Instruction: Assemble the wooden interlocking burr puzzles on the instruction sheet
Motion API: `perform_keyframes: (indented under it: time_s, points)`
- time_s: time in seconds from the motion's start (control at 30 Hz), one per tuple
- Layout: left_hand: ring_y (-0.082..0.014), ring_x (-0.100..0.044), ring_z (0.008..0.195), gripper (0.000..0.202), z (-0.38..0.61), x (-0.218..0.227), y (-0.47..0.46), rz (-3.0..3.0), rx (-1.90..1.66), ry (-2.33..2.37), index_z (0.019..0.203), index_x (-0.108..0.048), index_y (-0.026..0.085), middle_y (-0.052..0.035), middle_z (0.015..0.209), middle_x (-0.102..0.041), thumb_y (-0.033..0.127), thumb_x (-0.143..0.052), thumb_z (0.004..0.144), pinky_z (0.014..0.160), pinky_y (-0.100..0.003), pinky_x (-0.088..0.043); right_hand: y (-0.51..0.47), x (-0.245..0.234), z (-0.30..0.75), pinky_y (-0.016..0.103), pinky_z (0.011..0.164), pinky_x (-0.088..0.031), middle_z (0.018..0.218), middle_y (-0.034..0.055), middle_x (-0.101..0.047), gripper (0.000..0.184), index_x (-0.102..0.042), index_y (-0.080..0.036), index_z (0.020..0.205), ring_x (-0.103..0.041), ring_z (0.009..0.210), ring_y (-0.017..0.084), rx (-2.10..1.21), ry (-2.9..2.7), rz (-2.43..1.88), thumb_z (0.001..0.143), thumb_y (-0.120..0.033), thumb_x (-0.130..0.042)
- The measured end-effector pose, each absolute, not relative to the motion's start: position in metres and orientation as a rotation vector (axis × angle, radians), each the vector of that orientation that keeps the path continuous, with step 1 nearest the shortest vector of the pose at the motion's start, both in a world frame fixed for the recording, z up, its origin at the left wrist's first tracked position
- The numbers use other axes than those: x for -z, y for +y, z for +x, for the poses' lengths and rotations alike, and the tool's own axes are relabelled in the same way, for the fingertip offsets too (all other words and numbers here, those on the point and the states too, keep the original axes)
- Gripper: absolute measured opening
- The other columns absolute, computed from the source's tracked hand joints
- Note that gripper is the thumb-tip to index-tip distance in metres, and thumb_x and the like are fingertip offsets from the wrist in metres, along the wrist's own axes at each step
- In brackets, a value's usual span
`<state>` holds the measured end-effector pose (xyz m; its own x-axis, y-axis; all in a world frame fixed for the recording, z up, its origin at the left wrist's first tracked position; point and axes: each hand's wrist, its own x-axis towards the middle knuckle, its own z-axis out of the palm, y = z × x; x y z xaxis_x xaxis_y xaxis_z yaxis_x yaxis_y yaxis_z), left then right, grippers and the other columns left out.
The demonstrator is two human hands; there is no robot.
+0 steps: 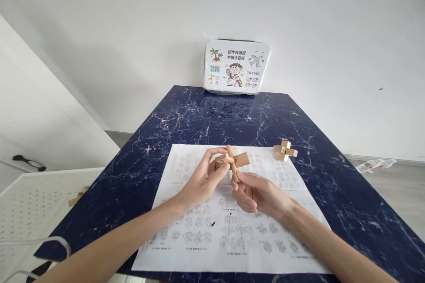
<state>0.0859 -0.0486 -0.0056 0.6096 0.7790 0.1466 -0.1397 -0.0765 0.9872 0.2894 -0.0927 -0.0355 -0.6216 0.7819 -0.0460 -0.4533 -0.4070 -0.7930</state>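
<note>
Two-handed hold on a wooden puzzle [233,160] in the head view, just above the far half of a printed sheet [232,241] on a dark blue marbled table [186,117]. Pinched at its left end between thumb and curled fingertips of the left hand [199,181]. Gripped from below at the lower end of its upright stick by the right hand [259,195], with fingers pressed together and folded inward. Forearms reaching in from the lower corners. Beyond the right hand, near the sheet's far right corner, a second puzzle [284,150] lying apart on the table. At the far edge, against the wall, a white box [236,67] with cartoon pictures. Off to the left, a white perforated basket [33,203] with a wood piece [78,196] inside. On the floor at right, a clear bottle [375,166].
</note>
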Motion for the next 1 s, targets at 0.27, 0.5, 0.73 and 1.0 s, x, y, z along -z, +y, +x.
perform_keyframes:
  time_s: [0.27,0.5,0.73,1.0]
  points:
    - [-0.0188,-0.072,0.084,0.089,0.081,0.017,-0.047,1.357,-0.66,0.426,0.164,-0.008,0.039,-0.008,0.118,-0.069,0.033,-0.07,0.101,0.084,-0.041,-0.06,-0.099,0.03,0.285,0.023,0.05,-0.039,0.061,-0.0025,-0.061,0.038,-0.066,-0.016,0.097,-0.048,0.049,0.01,-1.997,-1.259,-0.652,0.11,-0.049,-0.052]
    - [-0.0324,-0.061,0.132,0.065,0.081,0.005,-0.044,1.386,-0.671,0.431,0.155,-0.048,0.033,-0.0135,0.149,-0.06,0.069,-0.053,0.102,0.113,-0.05,-0.048,-0.101,0.03,0.281,0.025,0.052,-0.042,0.063,-0.0025,-0.061,0.039,-0.064,-0.016,0.099,-0.051,0.051,0.011,-1.909,-1.384,-0.7,0.111,-0.051,-0.049]
    - [-0.0298,-0.07,0.106,0.075,0.084,0.015,-0.043,1.296,-0.638,0.523,0.15,-0.055,0.03,-0.0114,0.121,-0.073,0.08,-0.027,0.102,0.09,-0.044,-0.058,-0.103,0.026,0.279,0.026,0.055,-0.041,0.058,-0.0048,-0.057,0.043,-0.063,-0.017,0.095,-0.043,0.048,0.01,-1.793,-1.576,-0.739,0.113,-0.052,-0.044]
    - [-0.0287,-0.07,0.104,0.082,0.083,0.02,-0.044,1.247,-0.633,0.448,0.151,-0.049,0.028,-0.0151,0.136,-0.065,0.087,-0.034,0.096,0.07,-0.033,-0.057,-0.108,0.025,0.276,0.029,0.057,-0.041,0.055,-0.0067,-0.051,0.043,-0.059,-0.019,0.095,-0.04,0.048,0.01,-1.694,-1.668,-0.729,0.114,-0.054,-0.04]
